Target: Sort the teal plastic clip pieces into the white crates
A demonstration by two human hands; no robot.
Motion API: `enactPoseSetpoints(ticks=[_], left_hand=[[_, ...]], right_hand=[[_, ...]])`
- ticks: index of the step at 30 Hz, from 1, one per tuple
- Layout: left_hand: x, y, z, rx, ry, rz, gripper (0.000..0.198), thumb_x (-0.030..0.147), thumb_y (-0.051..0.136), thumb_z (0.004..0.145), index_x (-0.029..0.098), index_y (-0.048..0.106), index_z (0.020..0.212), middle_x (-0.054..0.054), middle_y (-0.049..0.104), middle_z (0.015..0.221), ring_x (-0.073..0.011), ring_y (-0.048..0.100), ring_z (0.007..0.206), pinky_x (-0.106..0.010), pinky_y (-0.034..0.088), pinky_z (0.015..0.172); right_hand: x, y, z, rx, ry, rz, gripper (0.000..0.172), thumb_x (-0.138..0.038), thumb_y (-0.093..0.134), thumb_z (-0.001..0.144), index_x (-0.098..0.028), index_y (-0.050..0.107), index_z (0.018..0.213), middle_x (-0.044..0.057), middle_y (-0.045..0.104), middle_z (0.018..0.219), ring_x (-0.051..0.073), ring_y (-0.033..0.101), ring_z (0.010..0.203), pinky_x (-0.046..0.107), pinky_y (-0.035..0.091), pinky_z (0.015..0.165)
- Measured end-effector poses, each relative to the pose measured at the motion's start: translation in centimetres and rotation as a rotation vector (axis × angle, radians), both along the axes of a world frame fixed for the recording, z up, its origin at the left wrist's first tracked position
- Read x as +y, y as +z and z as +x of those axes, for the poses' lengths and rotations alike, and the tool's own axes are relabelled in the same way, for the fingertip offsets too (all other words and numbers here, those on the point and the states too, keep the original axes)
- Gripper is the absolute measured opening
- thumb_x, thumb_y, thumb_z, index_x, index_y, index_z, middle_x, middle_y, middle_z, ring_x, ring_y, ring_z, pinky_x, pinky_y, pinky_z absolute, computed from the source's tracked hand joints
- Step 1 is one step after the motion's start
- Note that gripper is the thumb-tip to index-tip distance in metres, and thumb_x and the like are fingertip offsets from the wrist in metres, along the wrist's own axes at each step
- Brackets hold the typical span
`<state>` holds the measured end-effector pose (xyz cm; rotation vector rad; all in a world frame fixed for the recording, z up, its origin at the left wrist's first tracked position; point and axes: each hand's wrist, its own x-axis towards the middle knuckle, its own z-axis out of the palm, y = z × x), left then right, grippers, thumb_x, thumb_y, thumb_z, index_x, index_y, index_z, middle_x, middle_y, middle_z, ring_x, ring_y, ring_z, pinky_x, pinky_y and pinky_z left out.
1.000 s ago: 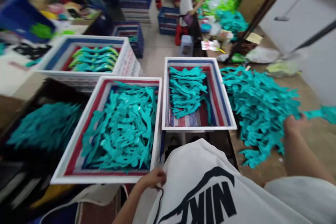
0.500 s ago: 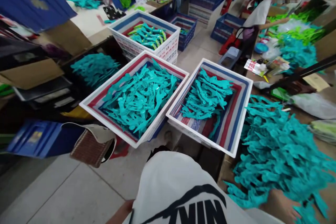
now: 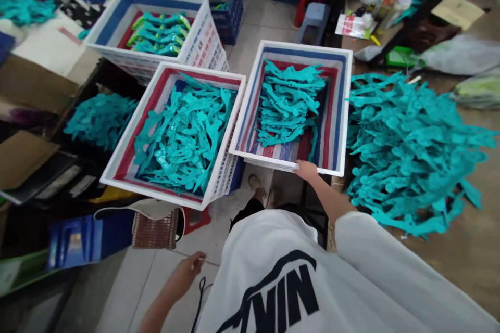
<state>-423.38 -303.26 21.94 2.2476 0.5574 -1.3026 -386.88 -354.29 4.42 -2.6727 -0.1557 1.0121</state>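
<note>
My right hand (image 3: pixel 307 170) grips the near rim of a white crate (image 3: pixel 347 109) with a striped lining. Inside that crate, teal pieces (image 3: pixel 289 106) lie in stacked rows. My left hand (image 3: pixel 194 264) hangs low over the floor at my side, fingers curled together; whether it holds anything is too small to tell. To the left, touching or nearly touching the first, a second white crate (image 3: pixel 135 187) is heaped with loose teal pieces (image 3: pixel 187 140). On the table to the right lies a large teal pile (image 3: pixel 414 151).
At the back left, a white crate (image 3: pixel 199 36) holds teal and green pieces. A grey stool (image 3: pixel 313 23) stands in the aisle. Below the left crate are a brown woven basket (image 3: pixel 154 230) and a red stool (image 3: pixel 197 218). A dark pole crosses the upper right.
My right hand has come from the teal pile on the table to the crate's near rim. My left hand has come into view. The view has shifted, so the crates sit further left.
</note>
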Motion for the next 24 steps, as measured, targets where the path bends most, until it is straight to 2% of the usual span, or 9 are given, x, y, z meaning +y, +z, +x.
enactPoseSetpoints(ticks=[3, 5, 7, 9, 14, 17, 19, 21, 24], left_hand=[[5.9, 1.9, 4.0, -0.254, 0.066, 0.099, 0.049, 0.070, 0.050, 0.087, 0.041, 0.081, 0.113, -0.010, 0.087, 0.102, -0.0422, 0.086, 0.107, -0.058, 0.068, 0.108], [8.0, 3.0, 7.5, -0.321, 0.016, 0.109, 0.050, 0.065, 0.054, 0.090, 0.033, 0.081, 0.117, -0.011, 0.090, 0.114, -0.0394, 0.087, 0.113, -0.055, 0.067, 0.113], [7.9, 3.5, 11.6, -0.347, -0.102, 0.097, 0.052, 0.060, 0.053, 0.096, 0.026, 0.081, 0.124, -0.013, 0.090, 0.125, -0.0368, 0.085, 0.122, -0.053, 0.065, 0.119], [6.0, 3.2, 15.9, -0.369, -0.266, 0.044, 0.053, 0.055, 0.050, 0.104, 0.023, 0.081, 0.132, -0.013, 0.088, 0.137, -0.0338, 0.083, 0.129, -0.050, 0.062, 0.123], [-1.0, 0.2, 25.2, -0.397, -0.796, -0.164, 0.045, 0.039, 0.050, 0.113, 0.019, 0.082, 0.138, -0.016, 0.085, 0.142, -0.0307, 0.079, 0.135, -0.047, 0.061, 0.125], [-3.4, -1.9, 29.0, -0.439, -1.056, -0.228, 0.040, 0.032, 0.052, 0.116, 0.020, 0.082, 0.140, -0.016, 0.084, 0.141, -0.0306, 0.078, 0.136, -0.047, 0.061, 0.123], [-4.3, -3.5, 30.9, -0.472, -1.144, -0.252, 0.040, 0.030, 0.054, 0.116, 0.019, 0.079, 0.145, -0.017, 0.082, 0.146, -0.0308, 0.076, 0.140, -0.047, 0.060, 0.125], [-5.0, -5.4, 32.3, -0.537, -1.169, -0.233, 0.046, 0.029, 0.056, 0.114, 0.017, 0.074, 0.155, -0.019, 0.075, 0.160, -0.0322, 0.069, 0.152, -0.049, 0.054, 0.132], [-6.2, -8.7, 33.7, -0.656, -1.114, -0.087, 0.065, 0.028, 0.061, 0.111, 0.014, 0.057, 0.174, -0.022, 0.053, 0.184, -0.0361, 0.044, 0.176, -0.054, 0.040, 0.143]], right_hand=[[0.5, -0.9, 0.4, -0.006, -0.106, -0.045, 0.048, -0.051, 0.068, 0.114, -0.015, 0.080, 0.144, 0.024, 0.081, 0.145, 0.032, 0.074, 0.130, 0.040, 0.052, 0.106], [1.1, -1.4, 0.1, -0.039, -0.152, -0.084, 0.051, -0.058, 0.069, 0.114, -0.017, 0.083, 0.140, 0.023, 0.084, 0.138, 0.032, 0.076, 0.128, 0.040, 0.050, 0.106], [1.9, -2.0, -0.6, -0.086, -0.185, -0.122, 0.049, -0.057, 0.070, 0.113, -0.018, 0.085, 0.138, 0.022, 0.085, 0.133, 0.032, 0.075, 0.131, 0.042, 0.047, 0.109], [2.6, -2.6, -1.4, -0.136, -0.218, -0.128, 0.045, -0.052, 0.071, 0.113, -0.017, 0.085, 0.138, 0.023, 0.085, 0.133, 0.034, 0.071, 0.135, 0.043, 0.043, 0.113], [3.3, -3.4, -2.7, -0.165, -0.281, -0.090, 0.043, -0.051, 0.073, 0.113, -0.016, 0.087, 0.135, 0.023, 0.083, 0.140, 0.034, 0.065, 0.136, 0.041, 0.040, 0.111], [3.6, -3.5, -3.4, -0.161, -0.303, -0.094, 0.040, -0.048, 0.077, 0.112, -0.016, 0.087, 0.135, 0.021, 0.084, 0.138, 0.034, 0.066, 0.133, 0.040, 0.040, 0.111], [4.1, -3.5, -4.2, -0.169, -0.314, -0.104, 0.039, -0.046, 0.077, 0.112, -0.016, 0.087, 0.135, 0.021, 0.084, 0.139, 0.033, 0.066, 0.134, 0.040, 0.040, 0.112], [4.7, -3.6, -5.3, -0.175, -0.325, -0.113, 0.039, -0.045, 0.075, 0.113, -0.015, 0.086, 0.136, 0.021, 0.084, 0.140, 0.033, 0.065, 0.136, 0.040, 0.038, 0.115], [5.8, -3.3, -7.8, -0.175, -0.335, -0.118, 0.037, -0.043, 0.070, 0.116, -0.017, 0.086, 0.136, 0.019, 0.084, 0.142, 0.031, 0.065, 0.138, 0.040, 0.037, 0.117]])
